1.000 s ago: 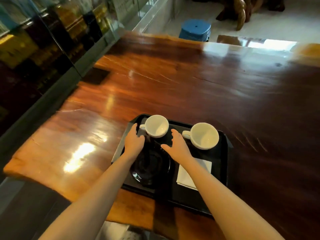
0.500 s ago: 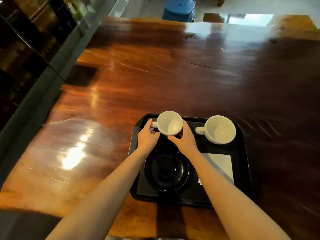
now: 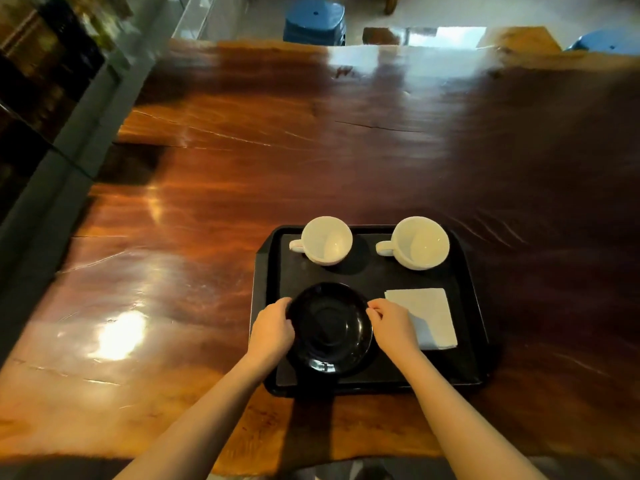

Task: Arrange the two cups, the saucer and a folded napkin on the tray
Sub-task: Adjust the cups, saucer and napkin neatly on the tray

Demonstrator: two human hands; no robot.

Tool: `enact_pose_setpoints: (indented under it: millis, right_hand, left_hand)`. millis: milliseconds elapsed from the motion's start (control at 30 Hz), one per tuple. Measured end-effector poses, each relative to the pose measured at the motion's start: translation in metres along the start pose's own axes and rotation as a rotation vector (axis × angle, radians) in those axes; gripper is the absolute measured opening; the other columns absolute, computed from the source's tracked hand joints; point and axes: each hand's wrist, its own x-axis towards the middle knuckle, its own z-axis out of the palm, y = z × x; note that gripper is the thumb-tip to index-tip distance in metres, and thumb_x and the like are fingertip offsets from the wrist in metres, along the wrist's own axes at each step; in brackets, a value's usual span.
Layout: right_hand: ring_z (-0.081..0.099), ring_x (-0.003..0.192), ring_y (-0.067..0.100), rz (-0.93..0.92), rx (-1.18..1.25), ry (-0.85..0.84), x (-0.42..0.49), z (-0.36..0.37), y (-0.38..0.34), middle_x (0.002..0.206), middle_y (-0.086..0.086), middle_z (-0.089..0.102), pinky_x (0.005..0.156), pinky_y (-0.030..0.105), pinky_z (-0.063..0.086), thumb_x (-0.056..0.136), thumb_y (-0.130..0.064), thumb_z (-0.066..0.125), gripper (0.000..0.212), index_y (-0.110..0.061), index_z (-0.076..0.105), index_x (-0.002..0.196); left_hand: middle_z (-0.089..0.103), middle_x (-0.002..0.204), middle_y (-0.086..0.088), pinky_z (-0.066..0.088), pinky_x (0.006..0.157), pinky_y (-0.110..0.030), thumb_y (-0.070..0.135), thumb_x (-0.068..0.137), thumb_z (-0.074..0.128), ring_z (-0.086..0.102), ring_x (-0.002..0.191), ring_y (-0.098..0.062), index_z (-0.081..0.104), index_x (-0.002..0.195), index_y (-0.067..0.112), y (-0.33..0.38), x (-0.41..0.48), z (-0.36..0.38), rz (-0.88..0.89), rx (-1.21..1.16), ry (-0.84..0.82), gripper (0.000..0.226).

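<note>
A black tray (image 3: 467, 341) lies on the wooden table near its front edge. Two white cups stand at the tray's far side: the left cup (image 3: 327, 240) and the right cup (image 3: 419, 242), both upright with handles pointing left. A black saucer (image 3: 329, 327) sits at the tray's near left. A folded white napkin (image 3: 427, 317) lies to its right. My left hand (image 3: 272, 329) grips the saucer's left rim. My right hand (image 3: 393, 323) pinches its right rim, covering the napkin's near left corner.
The glossy wooden table (image 3: 311, 150) stretches far ahead and to both sides. A glass-fronted cabinet (image 3: 41, 81) runs along the left. A blue stool (image 3: 313, 20) stands beyond the far edge, another blue stool (image 3: 606, 41) at far right.
Both hands have left the left cup and drawn back to the saucer's two sides. The view has shifted, so the tray now appears further right.
</note>
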Motion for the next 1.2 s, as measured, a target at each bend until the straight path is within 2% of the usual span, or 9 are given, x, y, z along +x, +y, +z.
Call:
enact_pose_setpoints:
  millis: [300, 400, 500, 633, 733, 833, 933, 1033, 1200]
  right_hand:
    - [0.060, 0.108, 0.018, -0.036, 0.045, 0.048, -0.008, 0.001, 0.003, 0.117, 0.005, 0.065, 0.085, 0.024, 0.045, 0.095, -0.020, 0.048, 0.029, -0.012, 0.058, 0.122]
    - [0.059, 0.107, 0.016, -0.122, 0.092, 0.202, -0.015, -0.012, 0.010, 0.116, 0.004, 0.064, 0.086, 0.025, 0.047, 0.094, -0.020, 0.050, 0.029, -0.012, 0.057, 0.121]
    - [0.060, 0.107, 0.020, -0.079, 0.203, 0.377, -0.012, -0.033, 0.023, 0.120, 0.009, 0.062, 0.085, 0.027, 0.049, 0.092, -0.018, 0.053, 0.033, -0.010, 0.054, 0.124]
    - [0.048, 0.125, 0.023, 0.024, 0.351, 0.341, 0.015, -0.056, 0.034, 0.139, 0.011, 0.046, 0.096, 0.032, 0.043, 0.083, -0.016, 0.067, 0.065, -0.011, 0.034, 0.139]
    - [0.036, 0.136, 0.026, 0.025, 0.385, 0.287, 0.040, -0.064, 0.038, 0.149, 0.010, 0.032, 0.108, 0.040, 0.037, 0.077, -0.017, 0.074, 0.087, -0.013, 0.021, 0.146]
    - [0.032, 0.138, 0.026, 0.033, 0.426, 0.277, 0.061, -0.067, 0.040, 0.152, 0.009, 0.026, 0.112, 0.043, 0.034, 0.073, -0.016, 0.077, 0.097, -0.017, 0.015, 0.147]
    - [0.032, 0.137, 0.023, -0.010, 0.492, 0.261, 0.072, -0.068, 0.041, 0.150, 0.007, 0.027, 0.110, 0.041, 0.035, 0.071, -0.014, 0.079, 0.099, -0.020, 0.016, 0.147]
    - [0.033, 0.134, 0.019, -0.092, 0.537, 0.253, 0.078, -0.067, 0.043, 0.146, 0.005, 0.032, 0.102, 0.030, 0.036, 0.070, -0.012, 0.079, 0.095, -0.021, 0.020, 0.144]
    - [0.034, 0.134, 0.019, -0.113, 0.575, 0.255, 0.080, -0.065, 0.046, 0.146, 0.004, 0.032, 0.098, 0.026, 0.035, 0.072, -0.012, 0.078, 0.092, -0.022, 0.020, 0.143]
  left_hand:
    - [0.055, 0.136, -0.013, 0.042, 0.104, -0.037, -0.002, 0.090, 0.045, 0.051, 0.127, -0.027, 0.044, 0.139, 0.008, 0.000, -0.005, -0.002, -0.006, 0.041, 0.031, 0.050]
    - [0.057, 0.133, -0.013, 0.046, 0.099, -0.039, 0.005, 0.090, 0.046, 0.053, 0.123, -0.029, 0.044, 0.138, 0.010, 0.005, -0.008, -0.003, -0.001, 0.081, 0.067, 0.048]
    - [0.057, 0.129, -0.013, 0.048, 0.086, -0.039, 0.009, 0.089, 0.050, 0.055, 0.116, -0.031, 0.041, 0.137, 0.012, 0.019, -0.005, -0.013, 0.044, 0.096, 0.183, 0.049]
    - [0.050, 0.137, -0.010, 0.048, 0.095, -0.043, 0.010, 0.076, 0.064, 0.047, 0.128, -0.030, 0.031, 0.142, 0.013, 0.047, 0.031, -0.037, 0.147, -0.027, 0.190, 0.074]
    - [0.023, 0.156, -0.009, 0.028, 0.113, -0.036, 0.010, 0.072, 0.078, 0.027, 0.143, -0.024, 0.012, 0.150, 0.009, 0.066, 0.053, -0.042, 0.141, -0.029, 0.083, 0.103]
    - [0.020, 0.157, -0.008, 0.029, 0.112, -0.037, 0.009, 0.067, 0.083, 0.031, 0.141, -0.025, 0.006, 0.151, 0.010, 0.072, 0.067, -0.039, 0.140, -0.126, 0.009, 0.113]
    - [0.028, 0.154, -0.006, 0.027, 0.114, -0.038, 0.011, 0.068, 0.082, 0.029, 0.141, -0.024, 0.015, 0.149, 0.012, 0.069, 0.073, -0.034, 0.169, -0.098, 0.004, 0.105]
    - [0.042, 0.145, -0.006, 0.032, 0.107, -0.033, 0.008, 0.071, 0.080, 0.036, 0.135, -0.023, 0.033, 0.141, 0.013, 0.068, 0.072, -0.030, 0.220, -0.132, 0.050, 0.084]
    - [0.047, 0.139, -0.004, 0.035, 0.103, -0.031, 0.009, 0.069, 0.081, 0.041, 0.130, -0.022, 0.039, 0.137, 0.016, 0.067, 0.073, -0.025, 0.258, -0.167, 0.057, 0.080]
